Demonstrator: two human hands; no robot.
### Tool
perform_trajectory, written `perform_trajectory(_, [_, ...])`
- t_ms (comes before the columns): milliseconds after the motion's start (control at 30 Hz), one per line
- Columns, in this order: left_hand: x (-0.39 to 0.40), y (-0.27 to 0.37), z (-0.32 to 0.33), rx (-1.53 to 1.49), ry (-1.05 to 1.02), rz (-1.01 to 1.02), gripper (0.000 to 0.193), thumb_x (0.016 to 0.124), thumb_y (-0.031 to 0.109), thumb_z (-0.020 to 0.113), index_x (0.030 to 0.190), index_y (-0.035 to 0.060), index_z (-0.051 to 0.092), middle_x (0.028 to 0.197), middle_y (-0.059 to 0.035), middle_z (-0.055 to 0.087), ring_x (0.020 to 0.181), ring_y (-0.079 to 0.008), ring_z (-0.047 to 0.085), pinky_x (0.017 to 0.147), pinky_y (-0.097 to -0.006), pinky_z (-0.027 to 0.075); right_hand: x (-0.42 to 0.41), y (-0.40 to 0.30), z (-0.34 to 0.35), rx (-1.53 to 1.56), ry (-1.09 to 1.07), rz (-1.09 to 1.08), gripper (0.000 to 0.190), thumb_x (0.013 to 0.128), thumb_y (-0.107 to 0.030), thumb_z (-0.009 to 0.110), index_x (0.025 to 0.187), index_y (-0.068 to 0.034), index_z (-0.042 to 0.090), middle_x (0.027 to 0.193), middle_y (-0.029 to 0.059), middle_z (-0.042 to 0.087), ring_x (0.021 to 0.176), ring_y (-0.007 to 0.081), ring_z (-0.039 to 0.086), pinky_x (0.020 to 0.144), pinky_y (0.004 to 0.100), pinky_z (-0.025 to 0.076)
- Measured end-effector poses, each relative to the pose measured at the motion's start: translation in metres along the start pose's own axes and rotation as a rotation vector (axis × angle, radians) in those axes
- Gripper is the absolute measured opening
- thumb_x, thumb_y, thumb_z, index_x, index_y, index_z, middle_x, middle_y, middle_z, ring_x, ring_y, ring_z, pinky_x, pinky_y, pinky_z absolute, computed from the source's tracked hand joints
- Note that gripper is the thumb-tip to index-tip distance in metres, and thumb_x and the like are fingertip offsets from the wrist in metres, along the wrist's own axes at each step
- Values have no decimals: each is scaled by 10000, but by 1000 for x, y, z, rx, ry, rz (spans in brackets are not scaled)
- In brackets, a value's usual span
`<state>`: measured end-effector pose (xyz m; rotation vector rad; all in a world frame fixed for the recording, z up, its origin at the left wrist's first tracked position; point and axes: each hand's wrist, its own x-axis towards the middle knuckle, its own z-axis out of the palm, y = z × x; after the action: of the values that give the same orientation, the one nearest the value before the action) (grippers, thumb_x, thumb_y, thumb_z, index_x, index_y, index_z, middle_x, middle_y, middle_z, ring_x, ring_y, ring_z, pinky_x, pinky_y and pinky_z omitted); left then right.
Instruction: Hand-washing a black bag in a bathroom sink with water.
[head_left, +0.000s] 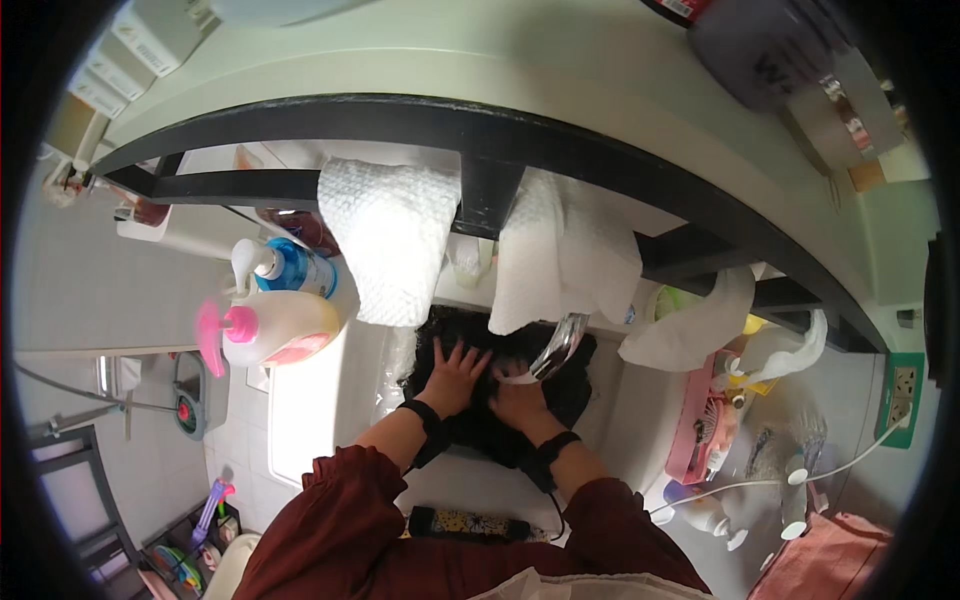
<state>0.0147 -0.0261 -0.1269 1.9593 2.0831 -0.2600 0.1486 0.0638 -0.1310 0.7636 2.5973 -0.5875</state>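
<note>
A wet-looking black cloth or garment (562, 397) lies bunched in the white sink (630, 405). On it rests my left hand (452, 381), palm down with fingers spread. Close beside, my right hand (519, 397) lies on the same cloth below the chrome faucet (564, 345). Water from the spout seems to fall on its knuckles. Its fingers are partly hidden by the spout and blurred, so their grip is unclear. Both wrists wear black straps with small black devices.
A black shelf frame (420, 124) with hanging white towels (394, 240) crosses above the sink. Pump bottles, one cream with a pink pump (285, 326) and one blue (296, 268), stand left. To the right are a pink basket (694, 442) and a white cable (739, 484).
</note>
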Motion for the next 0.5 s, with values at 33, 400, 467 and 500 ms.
perform_trajectory(33, [1, 2, -2, -39, -29, 12, 618, 766, 305, 471, 1315, 126, 250, 1290, -118, 347, 1211, -340, 269, 913, -655, 135, 2, 7, 4, 31, 10, -48, 588, 661, -346, 605, 1154, -72, 438, 1179, 187, 394, 1127, 351, 345, 916, 485, 303])
perform_trajectory(400, [18, -16, -24, -437, -7, -214, 489, 683, 172, 570, 1144, 81, 434, 1050, -132, 518, 1031, -277, 461, 829, -457, 386, 13, 1, -59, 326, -32, -17, 637, 628, -348, 662, 1129, -21, 447, 1183, 190, 438, 1094, 325, 415, 919, 369, 343])
perform_trajectory(467, [14, -10, -32, -623, 36, -253, 487, 661, 159, 594, 1120, 84, 450, 1017, -142, 531, 1001, -270, 482, 800, -413, 414, 1, 19, -54, 734, -109, -56, 574, 606, -284, 706, 1068, -16, 497, 1052, 165, 538, 991, 292, 501, 869, 333, 379])
perform_trajectory(500, [8, -13, -36, -686, 89, -149, 487, 651, 169, 604, 1106, 68, 464, 1003, -162, 531, 964, -290, 496, 800, -409, 413, -7, 20, -58, 731, -107, -60, 574, 606, -284, 706, 1068, -16, 497, 1052, 165, 538, 991, 292, 501, 869, 333, 379])
